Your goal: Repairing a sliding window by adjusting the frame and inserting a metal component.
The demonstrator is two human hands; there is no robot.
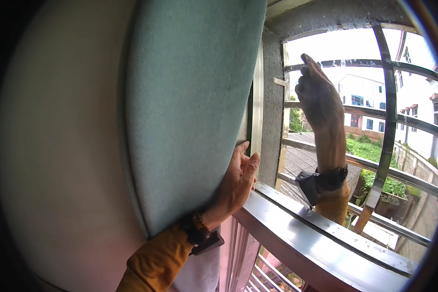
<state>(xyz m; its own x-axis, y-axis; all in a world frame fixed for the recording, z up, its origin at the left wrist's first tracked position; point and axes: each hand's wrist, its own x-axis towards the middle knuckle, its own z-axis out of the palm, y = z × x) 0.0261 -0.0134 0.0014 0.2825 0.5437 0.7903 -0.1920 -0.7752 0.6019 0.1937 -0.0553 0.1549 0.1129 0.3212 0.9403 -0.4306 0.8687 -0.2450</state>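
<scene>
My left hand [240,176] is at the corner of the silver metal window frame [259,114], its fingers bent around the upright edge and the thumb pointing up. A blue-green curtain [194,97] hangs against that wrist. Higher up, beyond the lower rail [297,228], my right hand [321,95] is raised in front of the window bars [365,112]. Its fingers are curled in and look dark; whether anything is in them I cannot make out. The rail hides the lower part of that arm. Both wrists carry black straps with small black devices.
Several metal bars cross outside the window, joined by a curved upright [388,97]. Beyond them are a grey corrugated roof [297,163], green plants [370,155] and white buildings [360,95]. A pale surface [58,146] fills the left side. More bars [272,272] show below the rail.
</scene>
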